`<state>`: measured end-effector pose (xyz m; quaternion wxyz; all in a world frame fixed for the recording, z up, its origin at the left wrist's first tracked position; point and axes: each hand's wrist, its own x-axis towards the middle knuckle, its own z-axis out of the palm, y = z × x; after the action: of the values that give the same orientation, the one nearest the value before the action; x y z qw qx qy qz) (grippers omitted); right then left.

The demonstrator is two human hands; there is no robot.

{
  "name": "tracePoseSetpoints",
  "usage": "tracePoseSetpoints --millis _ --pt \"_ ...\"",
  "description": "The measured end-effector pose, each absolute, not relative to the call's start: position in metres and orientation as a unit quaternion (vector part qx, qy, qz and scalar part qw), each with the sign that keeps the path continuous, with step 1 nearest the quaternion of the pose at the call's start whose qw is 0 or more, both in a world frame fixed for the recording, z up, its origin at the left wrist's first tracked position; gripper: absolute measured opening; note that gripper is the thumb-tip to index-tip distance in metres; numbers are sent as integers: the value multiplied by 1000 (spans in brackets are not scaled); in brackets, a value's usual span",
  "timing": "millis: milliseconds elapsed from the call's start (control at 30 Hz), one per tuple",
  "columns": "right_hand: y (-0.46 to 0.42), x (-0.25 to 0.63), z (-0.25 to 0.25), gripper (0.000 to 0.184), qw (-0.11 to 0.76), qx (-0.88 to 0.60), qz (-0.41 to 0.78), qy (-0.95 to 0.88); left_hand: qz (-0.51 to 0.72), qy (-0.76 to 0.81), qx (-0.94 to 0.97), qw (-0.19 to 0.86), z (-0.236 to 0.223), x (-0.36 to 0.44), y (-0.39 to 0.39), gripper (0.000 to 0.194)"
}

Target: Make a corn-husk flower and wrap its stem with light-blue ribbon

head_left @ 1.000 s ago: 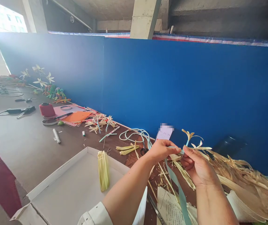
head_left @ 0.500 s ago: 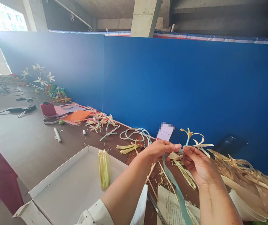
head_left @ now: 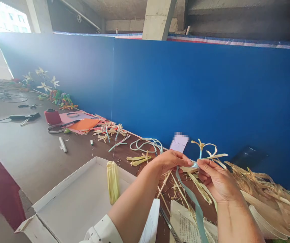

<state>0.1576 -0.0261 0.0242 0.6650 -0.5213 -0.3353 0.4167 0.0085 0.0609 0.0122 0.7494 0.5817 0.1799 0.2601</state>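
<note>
My left hand [head_left: 171, 160] and my right hand [head_left: 215, 180] meet over the brown table [head_left: 28, 152], both pinched on a small straw flower [head_left: 205, 150] with pale yellow petals on a blue-wrapped stem. A light blue ribbon [head_left: 192, 199] runs from the pinch point down between my hands toward the lower edge. My left fingertips press the ribbon at the stem; my right fingers grip the stem just below the petals. Loose dried straw strips [head_left: 200, 189] hang under my right hand.
A white shallow box [head_left: 66, 202] holding a yellow husk bundle [head_left: 113, 182] lies at lower left. Dried husks [head_left: 266, 192] are heaped at right. Finished straw flowers [head_left: 109, 130], blue cord [head_left: 147, 145], a red spool [head_left: 52, 117], scissors and printed paper [head_left: 185, 224] lie along the blue partition wall [head_left: 185, 91].
My hands have shifted slightly left and up with the flower. The ribbon is now bunched closer around the stem between my fingertips.
</note>
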Motion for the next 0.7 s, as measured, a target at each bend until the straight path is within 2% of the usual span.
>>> tracePoseSetpoints --millis 200,267,533,700 --pt "-26 159 22 27 660 -516 436 -329 321 272 698 580 22 7 59 27" --pt "-25 160 21 28 657 -516 439 -330 333 286 709 551 26 7 57 23" --pt "-24 161 19 29 661 -517 434 -328 336 292 660 606 22 14 56 16" --pt "-25 161 19 29 667 -508 442 -318 317 280 647 634 24 13 54 28"
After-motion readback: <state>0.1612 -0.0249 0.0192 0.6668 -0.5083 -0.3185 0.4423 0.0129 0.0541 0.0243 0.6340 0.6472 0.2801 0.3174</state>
